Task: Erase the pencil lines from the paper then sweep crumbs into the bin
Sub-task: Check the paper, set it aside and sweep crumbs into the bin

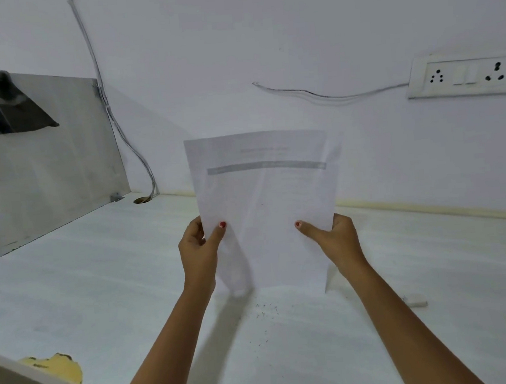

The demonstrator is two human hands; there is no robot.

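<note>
Dead centre of the frame, the paper [265, 209] is held upright off the desk [101, 282], with faint print and a grey bar showing through from the other side. Left hand [197, 250] pinches the sheet's lower left edge, thumb flat on the near face and the other fingers curled behind where I can't see them. Right hand [337, 239] does the same at the lower right edge, thumb pressed onto the sheet. Just below the paper, lower middle of the frame, dark eraser crumbs [264, 309] are scattered on the white desktop. A white eraser [416, 300] lies on the desk at the lower right, apart from both hands. Upper right there's a socket panel [466, 73] on the wall, and a cable [112, 112] runs down at the upper left.
</note>
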